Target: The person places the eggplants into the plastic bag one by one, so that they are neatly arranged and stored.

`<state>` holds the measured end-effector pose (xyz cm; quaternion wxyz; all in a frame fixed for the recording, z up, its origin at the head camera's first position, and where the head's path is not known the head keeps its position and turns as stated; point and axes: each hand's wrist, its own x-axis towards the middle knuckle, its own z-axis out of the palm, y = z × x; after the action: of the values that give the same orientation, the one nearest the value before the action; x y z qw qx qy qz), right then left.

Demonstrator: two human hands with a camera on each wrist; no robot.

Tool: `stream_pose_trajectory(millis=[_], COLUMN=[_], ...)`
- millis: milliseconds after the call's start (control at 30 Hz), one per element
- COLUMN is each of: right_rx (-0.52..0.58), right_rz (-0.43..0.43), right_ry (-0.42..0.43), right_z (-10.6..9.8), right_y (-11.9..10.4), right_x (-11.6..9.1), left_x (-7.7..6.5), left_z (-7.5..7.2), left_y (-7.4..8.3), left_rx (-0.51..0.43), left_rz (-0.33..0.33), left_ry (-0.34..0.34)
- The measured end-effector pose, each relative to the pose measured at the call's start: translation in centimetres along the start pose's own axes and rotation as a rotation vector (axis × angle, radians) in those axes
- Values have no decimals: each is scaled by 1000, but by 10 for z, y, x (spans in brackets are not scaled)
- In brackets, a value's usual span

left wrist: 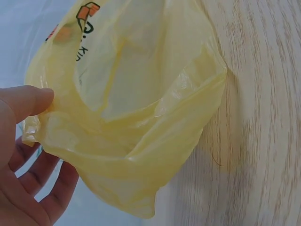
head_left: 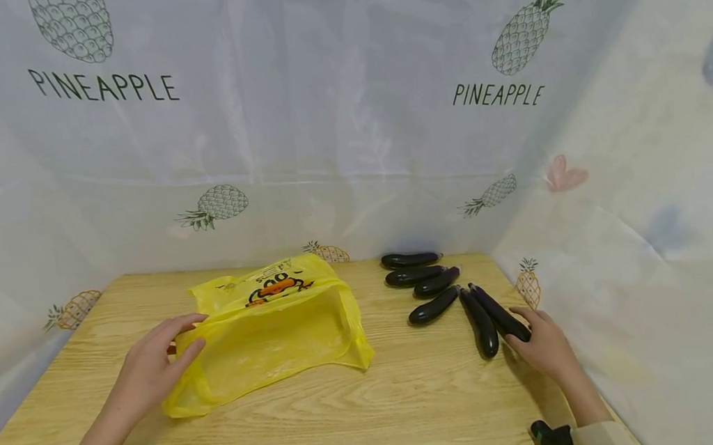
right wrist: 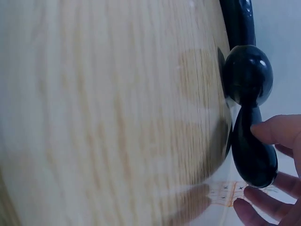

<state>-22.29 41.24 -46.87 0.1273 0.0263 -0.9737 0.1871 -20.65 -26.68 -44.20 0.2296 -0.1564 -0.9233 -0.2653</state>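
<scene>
A yellow plastic bag [head_left: 271, 334] with a printed cartoon lies on the left of the table, its mouth facing the near side. My left hand [head_left: 156, 360] holds the bag's left edge. In the left wrist view, the thumb [left wrist: 40, 100] lies over the yellow film and the other fingers are behind it. At the right, my right hand [head_left: 542, 342] grips the rounded end of a dark purple eggplant [head_left: 495, 309], thumb on one side and index finger on the other. Beside it lies another eggplant [head_left: 480, 324]. The right wrist view shows the held eggplant [right wrist: 254, 160] against the thumb.
Several more eggplants lie toward the back right, among them one eggplant [head_left: 411, 259] near the rear edge and another [head_left: 432, 307] closer in. The wooden table [head_left: 347, 419] is bordered by a pineapple-printed sheet [head_left: 324, 127] at the back and sides.
</scene>
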Motion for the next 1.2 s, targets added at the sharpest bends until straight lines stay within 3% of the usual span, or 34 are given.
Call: stream_pose_trajectory(millis=[300,533,700,1200], right_rx=[-14,61,74,104], right_rz=[-42,48,98,145], right_ry=[46,-15,-79,-219], right_z=[7,0,-3,-11], right_y=[3,-7,1,4], right_x=[5,6,9,18], left_x=[-1,0,3,6], left_z=[-1,-1,-1,-1], left_y=[-1,-1,0,-4], left_rx=[-28,-40,-46,-68], left_rz=[-25,-37,-34,-35], left_ry=[-2,2,-5,-15])
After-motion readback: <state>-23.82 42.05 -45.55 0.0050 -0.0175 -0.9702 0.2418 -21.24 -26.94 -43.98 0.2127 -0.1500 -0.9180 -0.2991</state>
